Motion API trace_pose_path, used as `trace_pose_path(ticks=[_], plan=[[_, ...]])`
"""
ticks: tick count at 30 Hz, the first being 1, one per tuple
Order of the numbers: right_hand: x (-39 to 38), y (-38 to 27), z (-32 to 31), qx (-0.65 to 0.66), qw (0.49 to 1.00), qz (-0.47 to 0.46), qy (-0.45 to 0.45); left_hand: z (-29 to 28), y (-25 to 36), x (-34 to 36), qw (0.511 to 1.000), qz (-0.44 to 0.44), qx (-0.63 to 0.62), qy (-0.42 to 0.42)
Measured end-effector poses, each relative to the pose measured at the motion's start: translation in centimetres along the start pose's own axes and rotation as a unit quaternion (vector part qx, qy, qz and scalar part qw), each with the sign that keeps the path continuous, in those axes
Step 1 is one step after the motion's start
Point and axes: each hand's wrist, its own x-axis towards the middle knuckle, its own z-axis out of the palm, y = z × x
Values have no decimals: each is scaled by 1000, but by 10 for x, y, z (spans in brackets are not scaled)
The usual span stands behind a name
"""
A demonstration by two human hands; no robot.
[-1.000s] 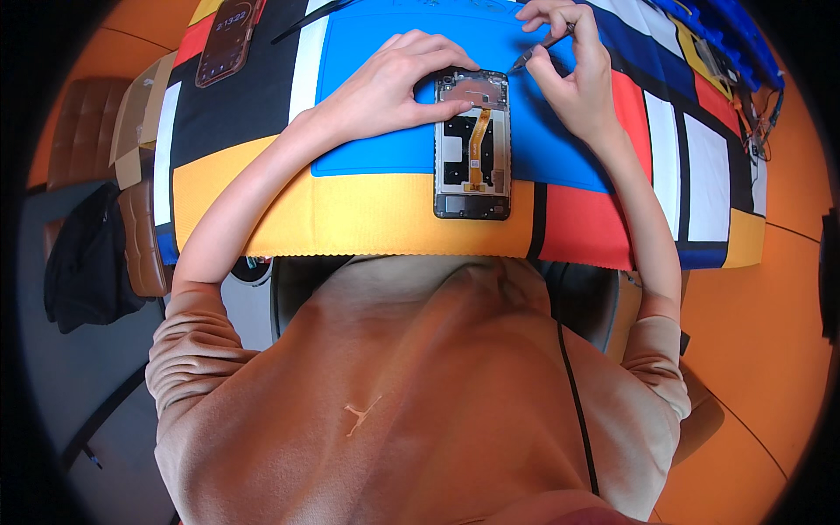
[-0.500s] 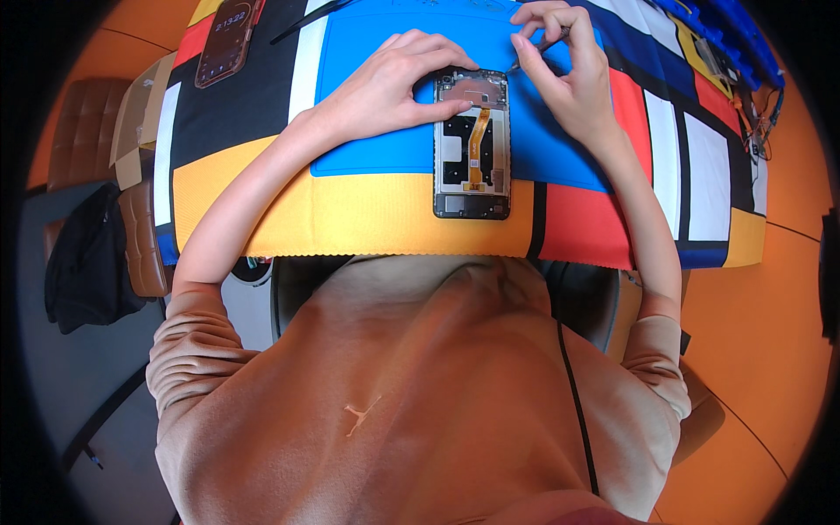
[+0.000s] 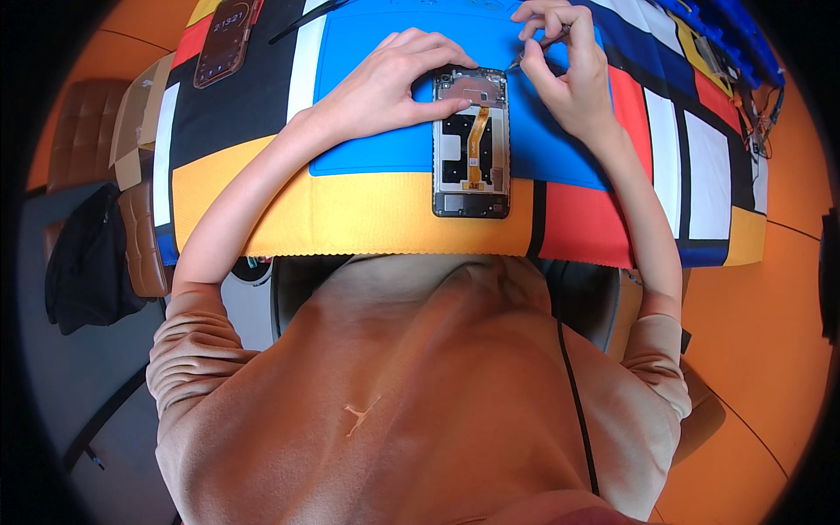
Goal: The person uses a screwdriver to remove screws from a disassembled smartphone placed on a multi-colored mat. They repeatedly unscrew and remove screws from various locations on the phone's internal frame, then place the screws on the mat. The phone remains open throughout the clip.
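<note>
A smartphone with its back cover off (image 3: 452,206) lies upright in front of me, half on the blue mat (image 3: 376,157). Its circuit board area is at the top, and a yellow ribbon cable (image 3: 478,140) runs down over the white-edged middle. My left hand (image 3: 407,79) holds the phone at its upper left, thumb on the board area and fingertips at the top edge. My right hand (image 3: 569,74) pinches slim dark tweezers (image 3: 549,39), partly hidden by the fingers. Their pointed tip is beside the phone's upper right corner; whether it touches, I cannot tell.
Another phone with a lit screen (image 3: 226,39) lies at the far left of the patterned tablecloth (image 3: 367,219). A thin black tool (image 3: 302,22) rests near the mat's far left corner. Blue plastic trays (image 3: 726,39) and loose wires (image 3: 763,118) are at the far right.
The tweezers' tip has moved slightly left, closer to the opened phone's upper right corner. My left hand keeps its hold, and the phone has hardly moved.
</note>
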Motion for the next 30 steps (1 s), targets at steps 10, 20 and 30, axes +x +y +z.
trace_pose_path(ticks=[10,20,30], plan=[[2,-14,-8,-4,996,88,-14,0,1,0,1000,3,1,3],[-3,0,-5,16,999,51,-6,1,0,0,1000,1,2,3],[-2,-8,-7,-11,995,95,-6,1,0,0,1000,3,7,4]])
